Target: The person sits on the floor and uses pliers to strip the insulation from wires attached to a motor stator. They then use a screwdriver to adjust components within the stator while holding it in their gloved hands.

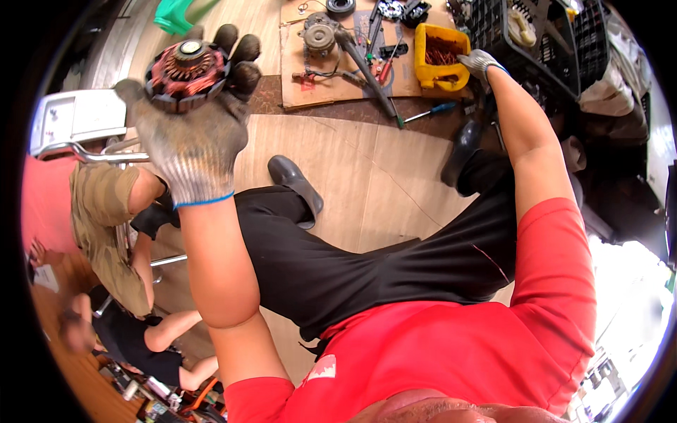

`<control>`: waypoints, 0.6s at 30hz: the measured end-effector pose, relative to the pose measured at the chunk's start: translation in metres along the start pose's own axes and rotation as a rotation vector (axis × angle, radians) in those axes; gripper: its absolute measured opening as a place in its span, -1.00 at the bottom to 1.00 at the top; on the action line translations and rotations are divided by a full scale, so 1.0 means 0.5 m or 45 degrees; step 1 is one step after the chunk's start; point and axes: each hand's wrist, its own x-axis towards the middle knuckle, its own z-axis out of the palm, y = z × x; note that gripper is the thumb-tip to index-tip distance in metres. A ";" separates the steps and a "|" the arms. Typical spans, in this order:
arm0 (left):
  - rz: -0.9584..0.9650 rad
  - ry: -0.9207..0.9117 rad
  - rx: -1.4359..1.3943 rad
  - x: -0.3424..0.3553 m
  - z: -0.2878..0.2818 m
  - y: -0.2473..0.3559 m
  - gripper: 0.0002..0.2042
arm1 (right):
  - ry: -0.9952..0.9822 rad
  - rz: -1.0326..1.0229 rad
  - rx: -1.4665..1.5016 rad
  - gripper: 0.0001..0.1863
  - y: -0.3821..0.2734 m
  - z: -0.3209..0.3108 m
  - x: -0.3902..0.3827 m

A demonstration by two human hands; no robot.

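A round motor stator [187,74] with copper windings and dark outer segments rests in my gloved left hand [185,123], palm up at the upper left, fingers curled around it. My gloved right hand [481,63] has its fingers on the rim of a yellow plastic container [441,79] holding a tangle of copper wire [438,51]. Beside that, a cardboard sheet [307,92] bears a metal motor part [321,37], a long dark bar [374,84], pliers, small parts and tools. A blue-handled screwdriver [441,107] lies just below the cardboard.
Black plastic crates [550,63] stand at upper right. A green plastic item [173,14] is at top left, above a white tray [70,116] and metal tubing [92,151]. Two other people [106,190] [134,331] sit along the left. My legs and dark shoes are below the cardboard.
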 end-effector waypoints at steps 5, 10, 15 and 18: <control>-0.053 0.015 -0.107 -0.015 -0.001 -0.010 0.07 | -0.043 0.476 0.491 -0.26 -0.095 0.057 0.034; -0.059 0.126 -0.199 -0.015 0.017 -0.010 -0.17 | -0.258 0.644 0.652 -0.32 -0.117 0.146 0.105; 0.040 0.055 -0.217 -0.017 0.003 0.015 -0.09 | -0.033 0.653 0.574 -0.25 -0.155 0.183 0.134; 0.063 -0.066 -0.331 -0.022 -0.014 0.025 -0.08 | -0.050 0.646 0.549 -0.29 -0.149 0.184 0.118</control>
